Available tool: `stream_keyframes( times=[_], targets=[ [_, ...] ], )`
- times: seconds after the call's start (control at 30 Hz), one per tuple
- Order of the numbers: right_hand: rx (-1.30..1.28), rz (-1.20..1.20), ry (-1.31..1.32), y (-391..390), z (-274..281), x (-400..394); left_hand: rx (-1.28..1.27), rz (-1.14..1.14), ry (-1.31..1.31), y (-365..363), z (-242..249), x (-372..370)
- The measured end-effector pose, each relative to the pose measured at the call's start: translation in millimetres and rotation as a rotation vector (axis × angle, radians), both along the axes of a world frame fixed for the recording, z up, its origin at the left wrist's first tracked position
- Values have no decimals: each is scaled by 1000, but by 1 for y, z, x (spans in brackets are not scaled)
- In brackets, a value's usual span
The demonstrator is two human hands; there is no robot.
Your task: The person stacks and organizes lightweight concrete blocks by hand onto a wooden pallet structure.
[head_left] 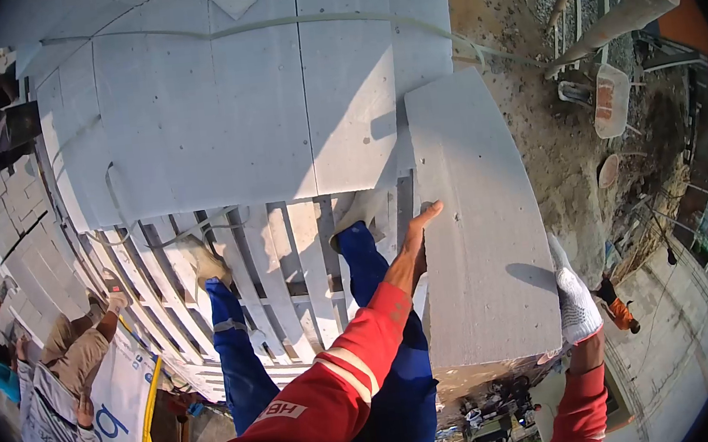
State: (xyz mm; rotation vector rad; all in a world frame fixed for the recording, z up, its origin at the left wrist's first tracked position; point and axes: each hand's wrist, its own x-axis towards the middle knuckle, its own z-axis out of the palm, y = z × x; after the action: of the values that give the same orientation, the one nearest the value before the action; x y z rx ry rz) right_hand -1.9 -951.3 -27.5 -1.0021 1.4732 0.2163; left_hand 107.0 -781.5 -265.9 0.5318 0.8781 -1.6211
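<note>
A large pale grey aerated concrete block point(480, 233) is held between my two hands, over the right side of the wooden pallet point(274, 238). My bare left hand point(416, 236) grips its left edge, with the thumb on the near face and the other fingers hidden behind it. On the opposite edge, my right hand point(576, 301) in a white knitted glove presses against the side; its fingers are partly hidden. Beyond the pallet slats lies a layer of similar blocks point(230, 113), with a pale strap point(264, 25) running across them.
My feet stand on the slats. A loose block fragment point(233, 1) rests on the layer. People point(66, 398) sit at left beside more stacked blocks point(23, 230). Far below on the right are a wheelbarrow point(611, 99), a long tube point(617, 19) and a person in orange point(619, 310).
</note>
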Motion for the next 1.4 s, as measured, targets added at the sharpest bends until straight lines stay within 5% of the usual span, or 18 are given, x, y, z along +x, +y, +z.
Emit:
stream_keyframes(
  times=[0.07,0.1,0.17,0.23,0.27,0.37,0.5,0.6,0.73,0.8,0.9,1.0,1.07,1.1,1.17,1.23,1.3,1.4],
  targets=[
    [205,-35,105,-23,-40,10,-94,135,-76,-12,-14,-14],
    [115,157,173,-48,-88,-45,-28,121,-144,-18,-22,-26],
    [294,-224,3,-10,-53,-12,53,112,-458,-23,-58,-57],
    [24,-113,22,10,-50,-29,68,13,-715,-10,-58,-47],
    [62,-161,37,32,-30,-28,55,-113,-711,7,-33,-39],
    [-109,-122,-38,126,34,8,-41,-35,-589,49,0,-63],
    [-175,32,-26,190,98,34,-197,92,-551,137,88,8],
    [-183,173,-105,239,109,86,-173,426,-650,212,140,65],
    [-86,392,-297,331,98,180,165,450,-1059,356,193,158],
    [-17,513,-404,387,91,231,259,553,-897,426,203,177],
    [103,711,-560,469,83,312,537,807,-1064,526,232,217],
    [226,891,-692,536,69,379,466,1224,-786,621,205,199],
    [157,1154,-782,567,55,414,667,1303,-962,663,230,216],
    [211,1183,-799,587,56,430,524,1389,-919,677,253,234],
    [169,1309,-933,624,56,460,948,1341,-834,701,281,258],
    [158,1379,-986,654,49,477,1283,996,-1274,786,212,221],
    [219,1351,-1031,674,41,488,1286,949,-1250,803,214,224],
    [292,1305,-1036,701,38,502,380,900,-664,810,246,231]
  ],
)
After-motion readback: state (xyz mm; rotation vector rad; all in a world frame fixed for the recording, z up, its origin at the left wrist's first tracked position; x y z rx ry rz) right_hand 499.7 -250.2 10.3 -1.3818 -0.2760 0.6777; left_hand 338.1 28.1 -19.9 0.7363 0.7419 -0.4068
